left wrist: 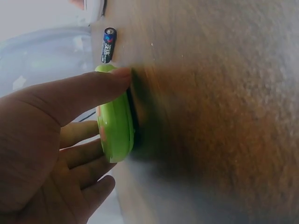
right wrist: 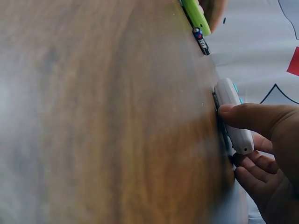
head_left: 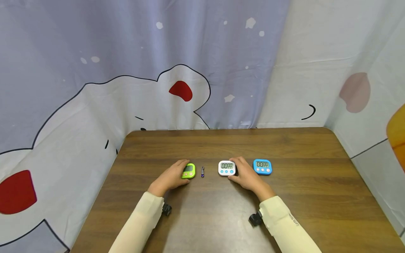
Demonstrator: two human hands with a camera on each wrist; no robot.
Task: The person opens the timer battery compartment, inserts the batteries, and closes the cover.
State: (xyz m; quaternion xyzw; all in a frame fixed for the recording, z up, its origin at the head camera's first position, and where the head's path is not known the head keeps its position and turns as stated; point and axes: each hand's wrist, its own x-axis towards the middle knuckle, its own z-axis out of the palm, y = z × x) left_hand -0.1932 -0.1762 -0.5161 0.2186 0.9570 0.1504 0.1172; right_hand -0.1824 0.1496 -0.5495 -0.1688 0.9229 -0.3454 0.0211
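Note:
My left hand point(head_left: 171, 176) grips a lime-green digital timer point(head_left: 190, 170) by its near and far edges. The timer's screen looks blank, and in the left wrist view my thumb presses the side of its green case point(left wrist: 117, 128). On the right, a white timer point(head_left: 226, 168) with blue buttons reads 00:00. My right hand point(head_left: 249, 177) holds it by its right end, thumb at the near edge and fingers at the far one. Between the two timers lies a small dark battery point(head_left: 202, 172), its printed label visible in the left wrist view.
A blue timer point(head_left: 262, 167) reading 00:00 lies just right of my right hand. The brown wooden table point(head_left: 300, 196) ends at the back against a printed curtain point(head_left: 126, 105). Small black devices point(head_left: 255, 219) are strapped at both sleeve cuffs.

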